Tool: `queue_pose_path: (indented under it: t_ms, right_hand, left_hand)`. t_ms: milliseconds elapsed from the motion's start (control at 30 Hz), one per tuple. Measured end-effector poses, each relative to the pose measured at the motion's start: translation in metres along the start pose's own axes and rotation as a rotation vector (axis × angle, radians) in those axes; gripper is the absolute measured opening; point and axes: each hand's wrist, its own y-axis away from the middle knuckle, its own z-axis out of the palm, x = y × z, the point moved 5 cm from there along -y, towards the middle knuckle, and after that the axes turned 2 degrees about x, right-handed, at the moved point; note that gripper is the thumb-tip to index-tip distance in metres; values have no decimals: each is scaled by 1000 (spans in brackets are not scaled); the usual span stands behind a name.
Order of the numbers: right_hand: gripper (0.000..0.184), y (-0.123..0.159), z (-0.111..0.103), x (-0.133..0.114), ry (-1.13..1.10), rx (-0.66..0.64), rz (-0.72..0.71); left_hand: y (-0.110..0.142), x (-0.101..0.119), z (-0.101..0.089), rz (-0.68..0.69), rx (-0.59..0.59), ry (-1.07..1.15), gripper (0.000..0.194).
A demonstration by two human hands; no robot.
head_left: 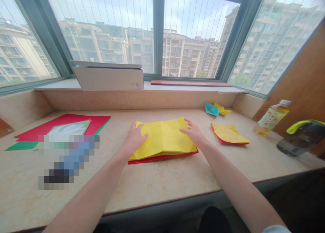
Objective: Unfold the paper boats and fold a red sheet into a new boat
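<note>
Creased yellow paper (162,136) lies in front of me, with a red sheet (165,156) showing along its near edge. My left hand (134,138) grips the left side, its thumb over the top and the fingers round the edge. On the opposite side, my right hand (194,133) holds the paper's right edge in the same way. Vertical creases run down the yellow paper's middle, and its near edge is slightly raised. Part of each hand's fingers is hidden by the paper.
To the right lie a smaller yellow-and-red paper stack (228,134), a blue paper boat (211,109) and a yellow one (223,110). A drink bottle (273,118) and a dark jug (299,138) stand beyond. Red sheets (68,123) lie left; a white box (109,78) sits on the sill.
</note>
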Motion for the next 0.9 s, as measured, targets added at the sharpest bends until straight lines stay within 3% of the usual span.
queue_pose_path:
  t_ms: [100,200,267,500,633,767,833,900]
  right_hand:
    - [59,2,1,2,-363,-137,203]
    - [33,6,5,1,-465,-325,279]
    - [26,7,7,1,-475,-370,284]
    - [58,11,8,4,-447,-274,276]
    - [73,11,2,-10,-571,-221,134]
    - [55,10,-13,-31,-652,-196,-105]
    - [48,10,-20,-38,-676,-168,-199]
    - [44,10,-26,-41,-689,-132,-277]
  left_hand:
    - [2,-1,1,30,-30,-74,51]
    - [2,-1,4,58,-77,-113,42]
    - [2,-1,5,58,-81,-115,43]
    - [4,1,7,45,-67,-118,51]
    - [2,-1,3,34,3,37,74]
    - [-4,-10,-13,-70,162,306,100]
    - [-7,-13,-20,-134,220,514,101]
    - [-10,-10,-25,-131,219,787,86]
